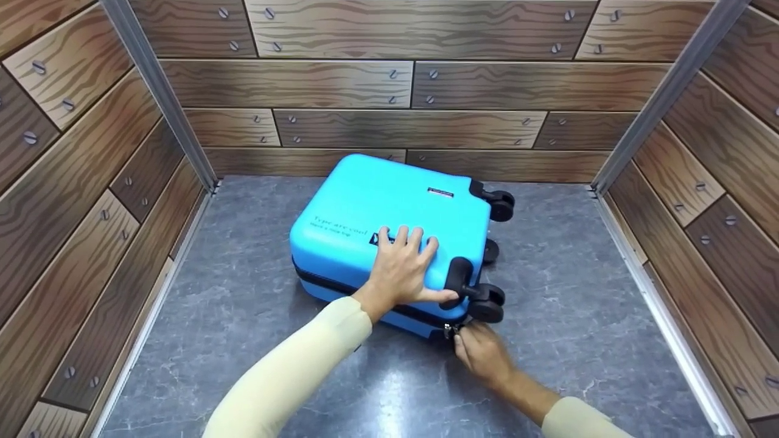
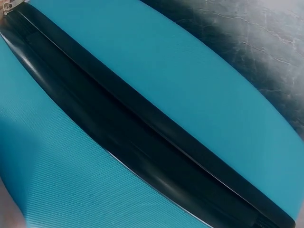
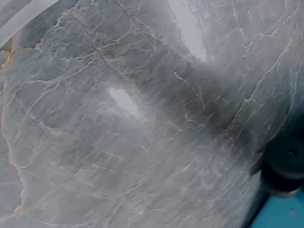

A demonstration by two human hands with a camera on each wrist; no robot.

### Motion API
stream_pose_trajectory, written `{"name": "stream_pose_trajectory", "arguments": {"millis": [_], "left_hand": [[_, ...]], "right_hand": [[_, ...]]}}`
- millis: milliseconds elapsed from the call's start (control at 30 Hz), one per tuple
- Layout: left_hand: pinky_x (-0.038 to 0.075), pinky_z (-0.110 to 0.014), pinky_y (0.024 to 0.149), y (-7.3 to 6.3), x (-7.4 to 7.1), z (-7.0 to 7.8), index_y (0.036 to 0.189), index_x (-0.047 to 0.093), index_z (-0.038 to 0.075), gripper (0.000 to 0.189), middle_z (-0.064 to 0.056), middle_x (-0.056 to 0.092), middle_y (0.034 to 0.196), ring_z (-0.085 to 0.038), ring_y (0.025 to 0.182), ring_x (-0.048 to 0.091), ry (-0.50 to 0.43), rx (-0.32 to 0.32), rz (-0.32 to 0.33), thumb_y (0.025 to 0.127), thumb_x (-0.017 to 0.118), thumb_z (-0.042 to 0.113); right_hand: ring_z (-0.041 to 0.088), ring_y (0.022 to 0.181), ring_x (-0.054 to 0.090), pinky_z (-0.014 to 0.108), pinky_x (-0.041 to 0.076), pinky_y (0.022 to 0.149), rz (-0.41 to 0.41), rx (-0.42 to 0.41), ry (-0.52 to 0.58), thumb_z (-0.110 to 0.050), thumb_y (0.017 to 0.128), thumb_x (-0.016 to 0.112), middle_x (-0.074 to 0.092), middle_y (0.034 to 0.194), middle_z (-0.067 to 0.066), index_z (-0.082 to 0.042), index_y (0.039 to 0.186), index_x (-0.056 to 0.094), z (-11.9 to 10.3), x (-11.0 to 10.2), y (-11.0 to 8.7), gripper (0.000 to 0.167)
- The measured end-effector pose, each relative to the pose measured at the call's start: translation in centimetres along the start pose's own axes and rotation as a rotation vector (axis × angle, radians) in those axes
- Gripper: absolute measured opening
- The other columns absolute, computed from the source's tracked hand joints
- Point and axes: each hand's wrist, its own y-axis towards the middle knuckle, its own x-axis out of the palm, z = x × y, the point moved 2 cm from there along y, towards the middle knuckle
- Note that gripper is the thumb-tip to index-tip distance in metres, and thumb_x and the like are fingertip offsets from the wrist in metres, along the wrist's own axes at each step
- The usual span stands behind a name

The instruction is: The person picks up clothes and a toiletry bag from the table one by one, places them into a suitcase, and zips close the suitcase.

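A bright blue hard-shell suitcase (image 1: 401, 207) lies flat on the floor, its black wheels (image 1: 487, 302) pointing right. My left hand (image 1: 400, 271) rests spread on its upper shell, with the thumb by the near wheel mount. At the near right corner, my right hand (image 1: 484, 353) has curled fingers pinching at the silver zipper pulls (image 1: 449, 330); the fingertips are partly hidden. The left wrist view shows the black zipper band (image 2: 128, 118) along the suitcase's side, with metal pulls (image 2: 10, 5) at the corner. A dark wheel (image 3: 285, 164) appears in the right wrist view.
Grey marbled floor (image 1: 243, 292) surrounds the suitcase. Wood-plank-patterned panels stand at the back (image 1: 341, 85), left (image 1: 79, 243) and right (image 1: 718, 213), with metal strips along their edges.
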Motion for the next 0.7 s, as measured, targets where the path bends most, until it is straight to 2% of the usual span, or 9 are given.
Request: {"name": "stream_pose_trajectory", "arguments": {"millis": [167,367,567,700], "left_hand": [[0.046,-0.062,0.086,0.0,-0.1,0.3,0.123,0.065,0.021,0.109,-0.010,0.065,0.118,-0.033,0.107,0.060,-0.010,-0.010,0.019,0.067,0.020,0.102],[0.047,-0.062,0.085,0.0,0.0,0.6,0.123,0.065,0.021,0.110,-0.009,0.065,0.117,-0.032,0.106,0.060,0.011,-0.003,0.013,0.068,0.015,0.101],[0.047,-0.061,0.085,0.4,0.6,0.9,0.126,0.064,0.021,0.109,-0.010,0.065,0.122,-0.033,0.109,0.059,0.010,-0.015,0.001,0.069,0.016,0.100],[0.046,-0.061,0.088,0.6,1.0,1.0,0.128,0.062,0.020,0.109,-0.011,0.063,0.125,-0.033,0.112,0.058,0.021,-0.043,-0.036,0.071,0.014,0.099]], "right_hand": [[0.023,0.059,0.050,0.033,0.043,0.056,0.013,0.019,-0.045,-0.019,0.104,0.040,0.050,0.066,0.005,-0.005,0.073,0.053,-1.5,0.4,0.5,0.037],[0.022,0.049,0.043,0.032,0.036,0.045,-0.008,0.082,-0.154,-0.020,0.104,0.038,0.043,0.055,0.003,-0.008,0.066,0.048,-3.7,1.2,1.7,0.041],[0.021,0.042,0.050,0.034,0.040,0.037,-0.098,0.158,-0.239,-0.023,0.104,0.036,0.049,0.055,0.003,-0.005,0.072,0.053,-4.9,2.5,3.2,0.040],[0.023,0.041,0.053,0.036,0.041,0.036,-0.185,0.207,-0.232,-0.020,0.097,0.050,0.051,0.056,0.004,-0.005,0.074,0.053,-4.5,2.6,3.6,0.028]]}}
